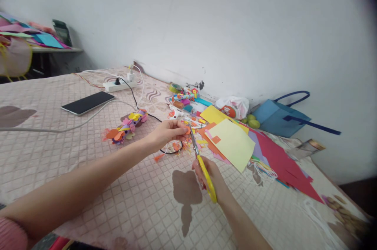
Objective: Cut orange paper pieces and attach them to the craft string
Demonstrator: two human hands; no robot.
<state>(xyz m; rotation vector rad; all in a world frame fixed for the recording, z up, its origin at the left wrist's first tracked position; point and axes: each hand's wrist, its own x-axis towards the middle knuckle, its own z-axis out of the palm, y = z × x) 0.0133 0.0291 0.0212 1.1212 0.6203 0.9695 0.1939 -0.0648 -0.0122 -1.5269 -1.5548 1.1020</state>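
Observation:
My right hand [212, 177] is closed around the yellow handles of a pair of scissors [203, 167], whose blades point away from me and meet a small orange paper piece [186, 129]. My left hand [169, 132] pinches that orange piece from the left, fingers closed on it. Orange paper scraps [176, 147] lie on the quilted pink bedspread [88, 163] just below both hands. A pale yellow sheet [232, 144] lies right of the scissors on a pile of coloured paper.
A paper-decorated tube [126, 128] lies left of my left hand. Farther left are a phone [87, 102] and a power strip [119, 85] with cables. Craft supplies [185, 99], a plastic bag [234, 106], green fruit [252, 121], a blue bag [279, 118] and red paper [282, 163] line the wall.

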